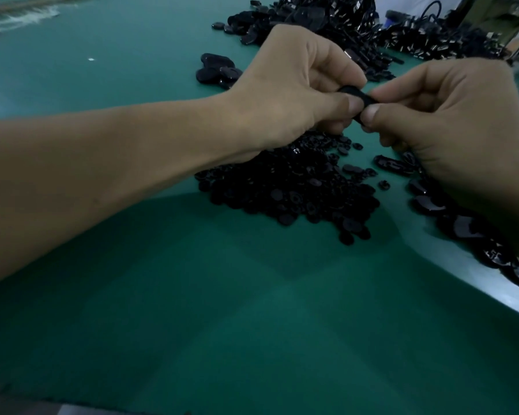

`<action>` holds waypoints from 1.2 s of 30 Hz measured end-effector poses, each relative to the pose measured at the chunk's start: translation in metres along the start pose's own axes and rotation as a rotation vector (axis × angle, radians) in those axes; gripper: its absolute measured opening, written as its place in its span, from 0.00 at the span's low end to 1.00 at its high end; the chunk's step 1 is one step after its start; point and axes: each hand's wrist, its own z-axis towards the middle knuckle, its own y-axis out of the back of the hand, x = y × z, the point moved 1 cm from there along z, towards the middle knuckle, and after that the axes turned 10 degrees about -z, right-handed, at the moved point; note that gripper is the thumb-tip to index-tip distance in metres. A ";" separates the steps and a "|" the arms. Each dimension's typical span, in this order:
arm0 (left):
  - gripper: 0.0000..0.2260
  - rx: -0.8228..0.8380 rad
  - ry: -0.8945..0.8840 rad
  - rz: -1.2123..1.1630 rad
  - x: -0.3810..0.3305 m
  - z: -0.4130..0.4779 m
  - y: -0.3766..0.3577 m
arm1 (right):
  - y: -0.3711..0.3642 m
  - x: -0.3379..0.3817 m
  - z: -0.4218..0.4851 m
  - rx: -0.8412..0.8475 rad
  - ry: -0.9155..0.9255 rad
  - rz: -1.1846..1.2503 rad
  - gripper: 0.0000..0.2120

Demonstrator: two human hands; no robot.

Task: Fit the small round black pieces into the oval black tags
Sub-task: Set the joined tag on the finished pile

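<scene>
Both hands meet above the green mat and pinch one oval black tag (359, 100) between them. My left hand (294, 85) holds its left end with thumb and fingers. My right hand (450, 121) pinches its right end, thumb on top. Most of the tag is hidden by my fingers, and I cannot tell whether a round piece sits in it. Below the hands lies a heap of small round black pieces (294, 187). Loose oval black tags (459, 226) lie in a row under my right wrist.
A small cluster of black tags (216, 70) lies on the green mat (222, 310) left of my left hand. A large heap of black tags and cords (327, 16) fills the far side. The mat's pale edge (492, 295) curves along the right.
</scene>
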 end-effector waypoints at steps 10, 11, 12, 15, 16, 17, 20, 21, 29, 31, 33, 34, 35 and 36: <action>0.07 0.020 -0.107 0.133 0.001 0.003 0.004 | -0.002 0.002 -0.001 -0.006 0.005 -0.037 0.04; 0.06 0.026 -0.119 0.144 0.001 0.004 0.004 | -0.002 0.002 0.000 -0.009 0.011 -0.038 0.04; 0.06 0.031 -0.124 0.147 0.001 0.004 0.005 | -0.002 0.002 0.000 -0.009 0.016 -0.036 0.04; 0.05 -0.004 -0.125 0.163 0.004 0.006 0.008 | 0.000 -0.002 0.002 -0.017 0.038 -0.092 0.06; 0.06 -0.036 -0.129 0.179 0.006 0.008 0.011 | 0.001 -0.004 0.002 -0.017 0.044 -0.151 0.09; 0.06 -0.081 -0.134 0.197 0.008 0.009 0.015 | 0.001 -0.007 0.003 -0.012 0.047 -0.234 0.12; 0.07 -0.248 -0.129 0.240 0.016 0.017 0.036 | 0.007 -0.024 0.009 0.046 0.041 -0.630 0.17; 0.07 -0.301 -0.117 0.259 0.019 0.020 0.045 | 0.009 -0.031 0.011 0.089 0.011 -0.770 0.18; 0.08 -0.481 -0.001 0.558 0.037 0.029 0.085 | 0.011 -0.055 0.018 0.272 -0.179 -0.824 0.11; 0.08 -0.485 0.026 0.619 0.039 0.030 0.091 | 0.014 -0.057 0.019 0.223 -0.187 -0.772 0.08; 0.09 -0.468 0.053 0.646 0.041 0.029 0.094 | 0.014 -0.057 0.018 0.207 -0.184 -0.751 0.06; 0.10 -0.458 0.063 0.655 0.042 0.029 0.094 | 0.014 -0.057 0.018 0.203 -0.176 -0.744 0.05; 0.10 -0.449 0.066 0.665 0.043 0.029 0.095 | 0.014 -0.056 0.018 0.198 -0.171 -0.735 0.05; 0.09 -0.439 0.068 0.681 0.044 0.029 0.094 | 0.014 -0.055 0.018 0.189 -0.169 -0.726 0.05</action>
